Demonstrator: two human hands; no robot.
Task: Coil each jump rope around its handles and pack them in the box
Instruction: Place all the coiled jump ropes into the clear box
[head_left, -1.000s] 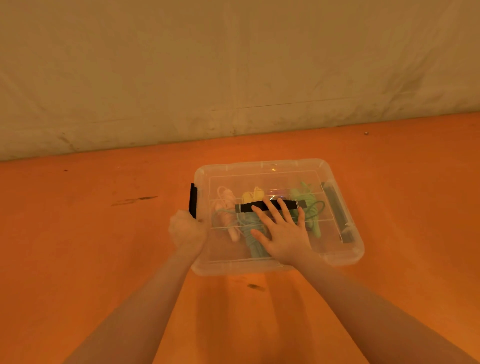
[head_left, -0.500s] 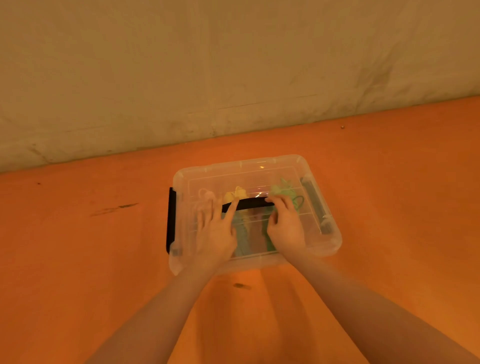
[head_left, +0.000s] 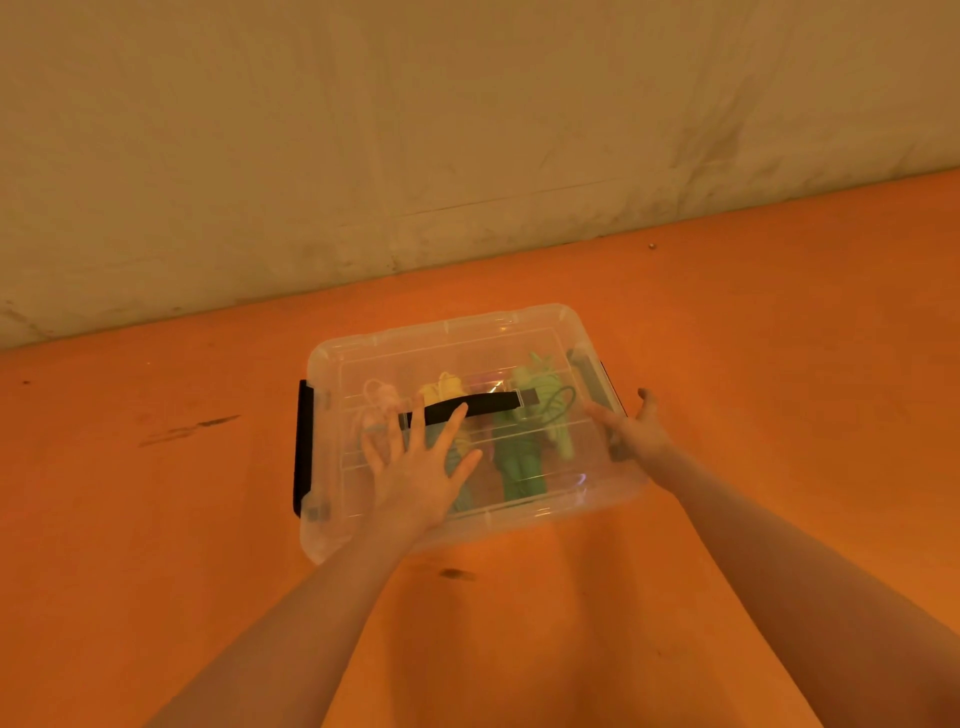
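Your left hand (head_left: 415, 470) lies flat with spread fingers on the lid (head_left: 457, 343) of the one box (head_left: 597, 491) on the orange floor (head_left: 156, 519), your right hand (head_left: 636, 434) grasps its right latch, three ropes visible inside.

No readable text, no labels or numbers (clear box (head_left: 519, 332) lid unmarked)
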